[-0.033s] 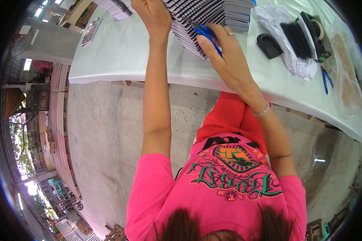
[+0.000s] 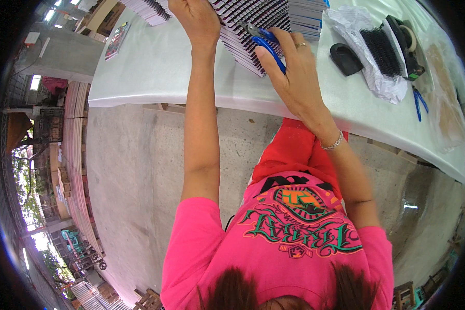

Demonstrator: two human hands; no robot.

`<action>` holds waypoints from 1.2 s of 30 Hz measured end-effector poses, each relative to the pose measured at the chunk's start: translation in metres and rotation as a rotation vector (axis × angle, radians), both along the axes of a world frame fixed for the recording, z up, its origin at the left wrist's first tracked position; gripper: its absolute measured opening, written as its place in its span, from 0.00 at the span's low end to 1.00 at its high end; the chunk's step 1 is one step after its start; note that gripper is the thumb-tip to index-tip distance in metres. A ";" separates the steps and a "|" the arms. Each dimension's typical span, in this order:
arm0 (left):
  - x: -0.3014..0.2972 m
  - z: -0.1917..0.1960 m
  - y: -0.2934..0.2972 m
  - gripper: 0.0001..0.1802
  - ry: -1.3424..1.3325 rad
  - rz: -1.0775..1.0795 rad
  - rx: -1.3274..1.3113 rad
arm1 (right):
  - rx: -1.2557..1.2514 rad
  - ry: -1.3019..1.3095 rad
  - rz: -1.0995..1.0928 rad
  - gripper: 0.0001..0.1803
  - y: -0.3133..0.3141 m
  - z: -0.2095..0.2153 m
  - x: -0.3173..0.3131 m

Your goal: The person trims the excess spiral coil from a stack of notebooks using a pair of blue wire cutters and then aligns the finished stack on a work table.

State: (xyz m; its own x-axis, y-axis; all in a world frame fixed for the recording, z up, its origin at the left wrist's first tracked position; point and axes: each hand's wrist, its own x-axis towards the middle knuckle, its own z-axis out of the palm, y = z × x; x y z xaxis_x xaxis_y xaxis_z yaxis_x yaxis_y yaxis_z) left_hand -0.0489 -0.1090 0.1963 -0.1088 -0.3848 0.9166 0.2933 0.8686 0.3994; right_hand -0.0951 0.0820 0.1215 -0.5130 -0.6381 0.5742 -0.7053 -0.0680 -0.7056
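In my right hand [image 2: 296,77] is a pair of pliers [image 2: 272,53] with blue handles, the fingers wrapped round the grips. The jaws lie against the dark spiral bindings of a fanned pile of spiral-bound notebooks [image 2: 241,50] on the table. My left hand [image 2: 199,23] is at the left side of this pile, by the upper picture edge. Its fingers are mostly cut off or hidden, so what they hold does not show. More spiral-bound notebooks [image 2: 151,13] lie to its left.
The table [image 2: 139,77] has a white cover. To the right are a black piece [image 2: 346,59], black coils [image 2: 382,51] on crumpled white paper [image 2: 369,82], a tape dispenser [image 2: 409,49] and another blue-handled tool [image 2: 419,103]. A small booklet [image 2: 117,41] lies at the left.
My right hand has shifted slightly right, and the pliers' handles stand further apart. My left hand has hardly moved.
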 end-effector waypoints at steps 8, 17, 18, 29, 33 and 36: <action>-0.002 0.000 -0.001 0.29 -0.003 0.016 -0.013 | -0.031 0.282 -0.174 0.28 -0.009 -0.012 -0.001; -0.002 -0.003 -0.003 0.29 0.000 -0.005 -0.005 | 0.043 -0.350 0.262 0.25 0.000 0.005 0.000; -0.001 -0.002 -0.001 0.29 -0.004 -0.003 -0.001 | 0.030 -0.345 0.260 0.25 0.001 0.005 -0.001; -0.001 -0.001 -0.001 0.28 -0.003 0.008 -0.010 | -0.025 0.312 -0.214 0.25 -0.009 -0.018 0.004; -0.001 -0.001 -0.001 0.28 0.004 -0.004 -0.022 | 0.140 -0.466 0.346 0.23 -0.004 -0.010 -0.005; -0.001 -0.003 -0.007 0.29 0.024 -0.018 -0.024 | 0.184 -0.772 0.566 0.23 -0.002 -0.002 -0.014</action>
State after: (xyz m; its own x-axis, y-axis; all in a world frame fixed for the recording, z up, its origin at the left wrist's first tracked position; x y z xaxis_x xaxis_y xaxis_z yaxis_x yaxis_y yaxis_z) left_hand -0.0503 -0.1163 0.1930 -0.0939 -0.3608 0.9279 0.3183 0.8722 0.3714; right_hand -0.1093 0.0802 0.1200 -0.2960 -0.9522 0.0759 0.0586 -0.0974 -0.9935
